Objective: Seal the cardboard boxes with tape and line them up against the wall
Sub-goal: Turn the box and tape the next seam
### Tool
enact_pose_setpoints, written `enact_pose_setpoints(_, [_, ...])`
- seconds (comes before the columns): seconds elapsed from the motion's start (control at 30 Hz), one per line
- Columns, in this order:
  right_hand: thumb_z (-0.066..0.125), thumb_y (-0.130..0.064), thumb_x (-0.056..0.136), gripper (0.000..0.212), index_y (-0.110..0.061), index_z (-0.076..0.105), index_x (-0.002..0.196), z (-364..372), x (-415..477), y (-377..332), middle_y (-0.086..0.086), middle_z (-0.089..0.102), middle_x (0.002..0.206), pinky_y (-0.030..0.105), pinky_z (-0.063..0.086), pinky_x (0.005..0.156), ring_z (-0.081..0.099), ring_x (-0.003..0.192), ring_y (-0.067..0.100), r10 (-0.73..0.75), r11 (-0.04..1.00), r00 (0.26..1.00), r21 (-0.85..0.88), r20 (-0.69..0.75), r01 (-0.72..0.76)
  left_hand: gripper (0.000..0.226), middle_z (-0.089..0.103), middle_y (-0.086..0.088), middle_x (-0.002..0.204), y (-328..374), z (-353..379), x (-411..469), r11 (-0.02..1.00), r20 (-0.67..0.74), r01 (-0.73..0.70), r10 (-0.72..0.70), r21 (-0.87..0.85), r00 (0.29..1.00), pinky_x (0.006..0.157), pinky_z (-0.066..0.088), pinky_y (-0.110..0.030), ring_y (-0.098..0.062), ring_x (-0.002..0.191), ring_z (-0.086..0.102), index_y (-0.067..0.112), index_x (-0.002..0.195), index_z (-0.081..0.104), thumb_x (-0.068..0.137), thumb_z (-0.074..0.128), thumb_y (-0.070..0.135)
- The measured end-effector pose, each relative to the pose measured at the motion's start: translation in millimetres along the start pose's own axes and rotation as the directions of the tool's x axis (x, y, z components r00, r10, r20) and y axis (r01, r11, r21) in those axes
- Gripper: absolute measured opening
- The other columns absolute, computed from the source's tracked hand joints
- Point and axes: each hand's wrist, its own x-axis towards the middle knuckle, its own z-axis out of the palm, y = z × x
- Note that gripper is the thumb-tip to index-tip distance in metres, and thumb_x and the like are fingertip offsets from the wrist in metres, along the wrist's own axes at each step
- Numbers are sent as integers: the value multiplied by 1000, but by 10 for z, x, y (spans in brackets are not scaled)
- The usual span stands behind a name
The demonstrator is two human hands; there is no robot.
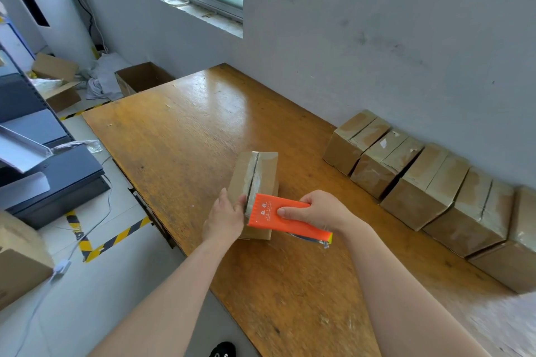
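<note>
Boxes (423, 185), sealed: five in view, taped over top seam, side by side and touching the wall (406, 38) along the table's (174, 139) far side. Last one runs out of frame, so poss. more. Done, as far as seen.

Loose box (239, 180): mid-table, well apart from the row, near the front edge. Glossy tape (262, 171) lies along the top seam, far end to near end. Seam looks covered, though blur at the near end leaves that uncertain.

L hand (224, 217): grips the near-left corner of loose box, steadying it.

R hand (316, 211): wrapped round orange dispenser (278, 216), which sits at the box's near top edge, approx. where the strip ends.

Est. stage: strip laid; cut and press-down at near edge pending, then move to the row.

Outstanding: open box (142, 78) on floor past table end, unsealed; more cardboard (55, 72) further off, condition n/k.
</note>
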Motion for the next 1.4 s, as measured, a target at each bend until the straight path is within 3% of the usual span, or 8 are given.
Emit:
enact_pose_setpoints(0.23, [54,-75,80,59,-21,68,99,65,-19,68,-9,68,91,22,49,67,65,84,11,-9,998,1000,58,15,8,68,53,-8,138,-5,-32,137,955,-2,-142,147,261,989,100,40,-46,-27,125,52,14,147,30,97,22,59])
enact_pose_setpoints(0.4, [55,-80,73,66,-20,71,94,-31,-125,401,-5,71,91,34,55,81,68,85,13,31,999,999,39,20,-31,65,49,-12,138,9,-16,175,941,-16,-171,183,291,983,99,40,-45,-28,124,51,12,149,27,100,22,54])
enact_pose_setpoints(0.67, [61,-76,72,54,-26,68,92,-147,-221,818,-9,69,91,25,52,70,65,84,8,110,986,994,124,-19,-107,66,48,-12,142,83,32,244,922,2,-190,201,337,980,99,40,-46,-29,127,49,9,150,27,101,22,53])
enact_pose_setpoints(0.8, [57,-80,64,62,-26,66,94,-218,-315,1053,-8,68,94,28,54,78,64,87,10,190,974,981,127,-26,-185,63,50,-12,139,90,41,276,926,-10,-181,195,331,981,97,41,-47,-30,124,51,10,147,31,101,23,52])
enact_pose_setpoints(0.97, [56,-78,77,58,-23,66,93,-150,-195,1005,-7,67,89,28,57,76,65,81,11,211,976,974,-45,-78,-215,62,51,-12,136,100,60,264,943,-2,-174,182,285,983,96,43,-49,-30,121,52,11,145,33,100,24,54])
enact_pose_setpoints(1.13, [55,-76,79,56,-20,61,82,26,-26,712,-6,63,79,22,47,58,60,69,11,298,929,950,-198,-96,-312,63,48,-11,140,140,62,243,950,2,-165,171,263,985,100,43,-50,-30,125,49,12,147,30,100,25,54])
enact_pose_setpoints(1.27, [56,-65,84,49,-18,57,71,151,97,385,-5,57,68,22,38,51,53,57,11,322,899,936,-266,-143,-349,65,43,-10,145,155,70,197,956,13,-162,164,244,986,102,42,-48,-30,130,46,12,150,25,100,26,53])
enact_pose_setpoints(1.4, [54,-52,88,40,-18,56,68,207,209,108,-5,56,67,23,37,51,51,58,13,296,885,941,-324,-163,-334,66,43,-10,145,187,63,167,961,27,-168,166,220,986,97,44,-46,-30,127,48,12,151,23,100,26,53])
